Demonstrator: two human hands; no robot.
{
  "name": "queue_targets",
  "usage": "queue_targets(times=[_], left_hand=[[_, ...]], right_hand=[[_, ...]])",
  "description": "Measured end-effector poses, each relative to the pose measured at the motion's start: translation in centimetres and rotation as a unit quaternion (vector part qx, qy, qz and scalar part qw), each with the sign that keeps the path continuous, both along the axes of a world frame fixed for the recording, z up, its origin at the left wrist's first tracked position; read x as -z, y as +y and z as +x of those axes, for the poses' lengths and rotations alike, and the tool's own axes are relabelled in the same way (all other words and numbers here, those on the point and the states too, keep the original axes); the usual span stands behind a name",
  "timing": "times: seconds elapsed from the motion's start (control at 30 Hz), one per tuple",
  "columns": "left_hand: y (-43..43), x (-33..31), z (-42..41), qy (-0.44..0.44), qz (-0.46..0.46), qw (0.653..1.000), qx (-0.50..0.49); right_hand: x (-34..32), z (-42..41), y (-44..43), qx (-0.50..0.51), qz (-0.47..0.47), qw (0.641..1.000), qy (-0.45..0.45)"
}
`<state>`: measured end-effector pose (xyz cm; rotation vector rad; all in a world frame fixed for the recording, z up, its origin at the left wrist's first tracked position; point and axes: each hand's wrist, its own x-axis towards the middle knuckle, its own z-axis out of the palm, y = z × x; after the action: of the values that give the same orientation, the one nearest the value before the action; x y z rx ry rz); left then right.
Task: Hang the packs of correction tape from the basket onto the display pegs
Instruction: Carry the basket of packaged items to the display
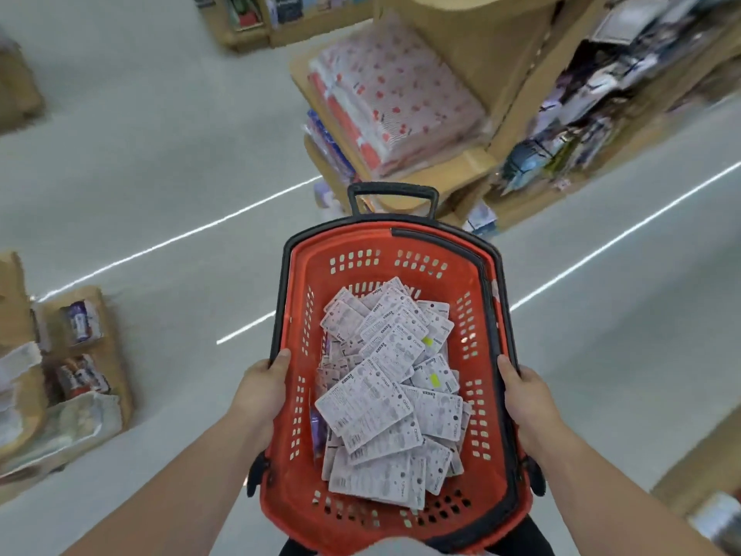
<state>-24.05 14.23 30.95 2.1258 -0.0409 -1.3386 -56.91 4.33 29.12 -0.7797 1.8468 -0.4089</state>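
Note:
A red plastic basket [401,254] with black handles is carried in front of me over a shop floor. Inside it lies a loose heap of several pale packs of correction tape [385,391], mostly printed backs up. My left hand [260,391] grips the basket's left rim, thumb over the black edge. On the opposite rim my right hand [529,399] grips the same way. No display pegs can be made out in the blurred shelving.
A wooden display stand [453,74] with stacked red-patterned packets [393,94] stands just ahead. Blurred hanging goods [601,94] fill shelves at the right. Low wooden shelves with goods [68,375] stand at the left. Pale floor [160,174] runs between them.

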Motion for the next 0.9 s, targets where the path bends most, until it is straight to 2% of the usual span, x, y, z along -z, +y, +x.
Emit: queue_targets(times=[0.17,0.33,0.6,0.9], left_hand=[[-7.6,-1.3,-9.7,-0.010,-0.025,0.993,0.119],[-17.7,-2.5,-22.1,-0.022,-0.065,0.976,0.209],[-34.1,-5.2,-42.3,0.003,-0.113,0.965,0.235],[-57.3,-6.3,-58.4,0.011,-0.166,0.937,0.307]], right_hand=[[-0.9,-11.0,0.4,0.137,-0.023,0.990,-0.014],[-2.1,-23.0,-3.3,0.243,-0.059,0.968,-0.036],[-6.3,-42.4,-15.0,0.303,-0.118,0.945,-0.037],[-8.7,-56.8,-32.7,0.369,-0.161,0.915,-0.020]])
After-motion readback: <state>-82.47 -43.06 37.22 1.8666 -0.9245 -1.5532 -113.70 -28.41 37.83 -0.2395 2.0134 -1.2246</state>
